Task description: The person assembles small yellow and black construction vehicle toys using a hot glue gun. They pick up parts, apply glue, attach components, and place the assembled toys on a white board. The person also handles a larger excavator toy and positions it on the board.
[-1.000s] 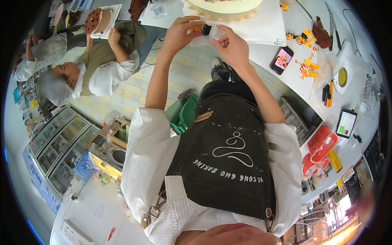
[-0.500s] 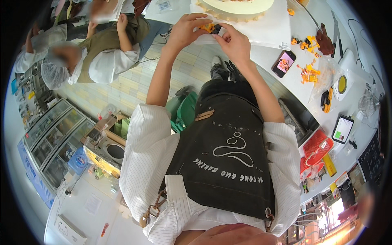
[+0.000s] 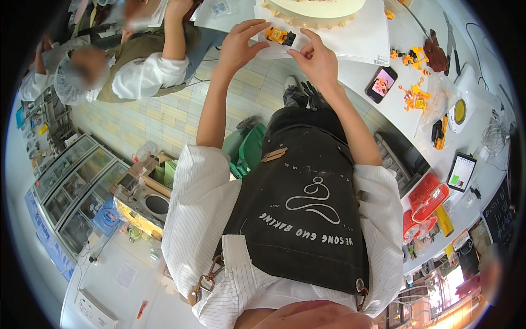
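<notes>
A small yellow and black toy vehicle (image 3: 279,36) rests on the white board (image 3: 359,44), just in front of a round cake (image 3: 315,10) with a cream border. My left hand (image 3: 241,48) is beside the toy's left end, thumb and fingers apart, holding nothing. On the other side, my right hand (image 3: 318,61) has its thumb and index finger spread, with the remaining fingers curled; nothing shows in it. A small gap separates each hand from the toy.
Right of the board lie a phone (image 3: 381,85), several orange toy pieces (image 3: 416,98), a scale (image 3: 459,112), a second phone (image 3: 461,171) and red baskets (image 3: 427,194). A co-worker (image 3: 148,71) in white sleeves is at the upper left. A green bin (image 3: 249,145) stands on the floor.
Both hands have let go of the toy vehicle and drawn apart, leaving it on the board. The co-worker's arm has shifted upward at the upper left.
</notes>
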Demonstrator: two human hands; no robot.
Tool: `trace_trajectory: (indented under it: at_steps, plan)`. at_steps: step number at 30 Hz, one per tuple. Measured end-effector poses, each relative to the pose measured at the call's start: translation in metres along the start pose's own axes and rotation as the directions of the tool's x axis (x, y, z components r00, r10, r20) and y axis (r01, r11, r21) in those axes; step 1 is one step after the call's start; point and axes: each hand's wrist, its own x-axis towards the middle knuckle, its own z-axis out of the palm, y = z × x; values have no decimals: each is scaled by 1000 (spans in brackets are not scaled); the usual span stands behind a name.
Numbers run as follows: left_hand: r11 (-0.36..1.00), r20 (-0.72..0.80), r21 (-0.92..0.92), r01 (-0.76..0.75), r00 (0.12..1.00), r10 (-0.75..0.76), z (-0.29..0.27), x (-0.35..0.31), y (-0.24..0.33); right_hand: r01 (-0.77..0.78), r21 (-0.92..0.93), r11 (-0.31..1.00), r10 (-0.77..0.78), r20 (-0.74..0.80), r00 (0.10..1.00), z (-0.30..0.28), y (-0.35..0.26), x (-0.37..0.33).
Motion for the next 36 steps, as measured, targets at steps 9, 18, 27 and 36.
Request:
trace_trajectory:
  at_steps: [9,18,27,36]
  plan:
    - [986,-85,-98,131,987,-140,-13,-30,14,-46,178,983,46,8,999,-22,27,-38]
    - [95,284,-877,471,668,-688,36,-80,8,-295,290,910,322,-50,945,-55,114,-150]
    - [-30,407,-866,499,668,-623,51,-64,12,-393,312,865,453,-146,880,-64,116,-204]
    - [-223,325,-946,237,698,-638,74,-90,28,-306,320,897,368,-155,917,-86,140,-250]
